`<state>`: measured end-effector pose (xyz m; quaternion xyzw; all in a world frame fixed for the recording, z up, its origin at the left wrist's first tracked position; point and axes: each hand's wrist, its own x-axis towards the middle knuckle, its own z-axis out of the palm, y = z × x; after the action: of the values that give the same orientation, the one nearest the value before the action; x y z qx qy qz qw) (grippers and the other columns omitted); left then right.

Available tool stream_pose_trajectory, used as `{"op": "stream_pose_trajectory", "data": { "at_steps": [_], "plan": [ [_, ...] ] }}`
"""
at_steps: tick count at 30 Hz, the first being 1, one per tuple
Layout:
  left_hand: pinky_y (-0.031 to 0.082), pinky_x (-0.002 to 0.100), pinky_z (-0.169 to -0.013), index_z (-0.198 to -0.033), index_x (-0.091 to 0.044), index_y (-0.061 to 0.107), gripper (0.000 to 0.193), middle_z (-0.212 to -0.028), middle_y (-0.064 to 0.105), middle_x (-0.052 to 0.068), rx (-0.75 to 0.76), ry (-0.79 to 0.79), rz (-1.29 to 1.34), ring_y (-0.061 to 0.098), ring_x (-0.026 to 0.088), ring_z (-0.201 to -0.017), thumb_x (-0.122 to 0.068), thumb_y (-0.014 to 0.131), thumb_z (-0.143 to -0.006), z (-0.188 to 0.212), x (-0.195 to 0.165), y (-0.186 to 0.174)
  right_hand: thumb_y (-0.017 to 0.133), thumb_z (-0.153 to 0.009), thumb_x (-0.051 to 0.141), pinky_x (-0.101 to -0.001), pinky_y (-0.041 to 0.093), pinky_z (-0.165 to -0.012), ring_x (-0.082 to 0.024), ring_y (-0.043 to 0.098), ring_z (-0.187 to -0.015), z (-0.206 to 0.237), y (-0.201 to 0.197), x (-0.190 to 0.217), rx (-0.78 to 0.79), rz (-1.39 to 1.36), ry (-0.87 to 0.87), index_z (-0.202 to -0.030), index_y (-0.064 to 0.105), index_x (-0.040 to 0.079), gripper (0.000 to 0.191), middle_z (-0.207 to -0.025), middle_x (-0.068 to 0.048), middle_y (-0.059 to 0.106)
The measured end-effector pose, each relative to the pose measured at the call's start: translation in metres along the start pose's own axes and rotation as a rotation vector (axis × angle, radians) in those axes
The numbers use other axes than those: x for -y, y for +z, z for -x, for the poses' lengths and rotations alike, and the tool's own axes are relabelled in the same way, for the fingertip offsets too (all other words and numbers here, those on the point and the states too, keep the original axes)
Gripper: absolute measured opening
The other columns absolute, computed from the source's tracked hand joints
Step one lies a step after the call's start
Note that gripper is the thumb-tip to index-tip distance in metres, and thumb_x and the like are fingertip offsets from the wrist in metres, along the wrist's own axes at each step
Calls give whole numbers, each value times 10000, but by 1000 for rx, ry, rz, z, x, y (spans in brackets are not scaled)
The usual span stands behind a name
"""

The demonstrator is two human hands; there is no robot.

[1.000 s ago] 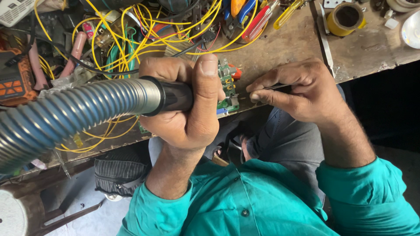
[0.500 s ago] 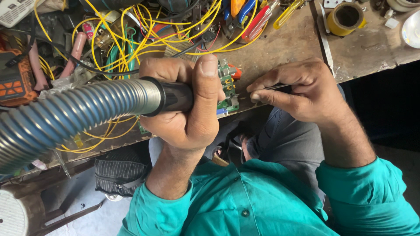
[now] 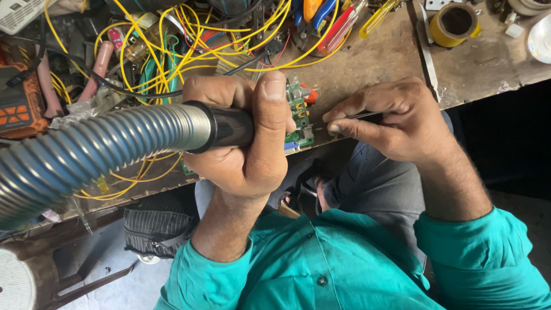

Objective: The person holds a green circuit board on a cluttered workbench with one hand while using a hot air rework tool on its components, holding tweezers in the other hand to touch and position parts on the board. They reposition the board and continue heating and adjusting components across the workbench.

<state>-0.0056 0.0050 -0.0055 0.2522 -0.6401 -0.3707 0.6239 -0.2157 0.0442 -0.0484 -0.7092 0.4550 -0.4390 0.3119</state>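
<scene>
My left hand [image 3: 244,135] is wrapped around the black handle [image 3: 227,127] of a hot-air tool fed by a ribbed blue-grey hose [image 3: 92,152]; its nozzle end is hidden behind my fingers. Just past my thumb lies a small green circuit board [image 3: 298,115] on the edge of the wooden bench [image 3: 379,63]. My right hand [image 3: 396,117] pinches a thin dark metal tool, probably tweezers [image 3: 361,115], with its tip pointing left toward the board.
Tangled yellow wires [image 3: 172,46] cover the bench behind the board. Pliers and screwdrivers with coloured handles [image 3: 333,17] lie at the back, a yellow tape roll [image 3: 453,24] to the right, and an orange-and-black meter [image 3: 20,109] at far left.
</scene>
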Motion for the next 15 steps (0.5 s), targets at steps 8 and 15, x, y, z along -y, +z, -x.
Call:
{"op": "stream_pose_trajectory", "data": {
  "at_steps": [8, 15],
  "plan": [
    [532, 230, -558, -997, -7, 479, 230, -771, 585, 48, 3, -8, 2, 616, 95, -597, 21, 677, -1111, 0, 0, -1, 788, -904, 59, -282, 611, -833, -183, 787, -942, 0, 1, 1, -12, -1, 0, -943, 759, 24, 60, -990, -90, 787],
    [532, 229, -548, -995, -5, 479, 225, -762, 584, 51, 3, -3, 0, 613, 95, -590, 21, 674, -1106, 0, 0, -1, 791, -902, 60, -282, 613, -837, -186, 788, -947, 0, 1, 1, -11, -1, -6, -942, 756, 25, 63, -990, -88, 786]
  ]
}}
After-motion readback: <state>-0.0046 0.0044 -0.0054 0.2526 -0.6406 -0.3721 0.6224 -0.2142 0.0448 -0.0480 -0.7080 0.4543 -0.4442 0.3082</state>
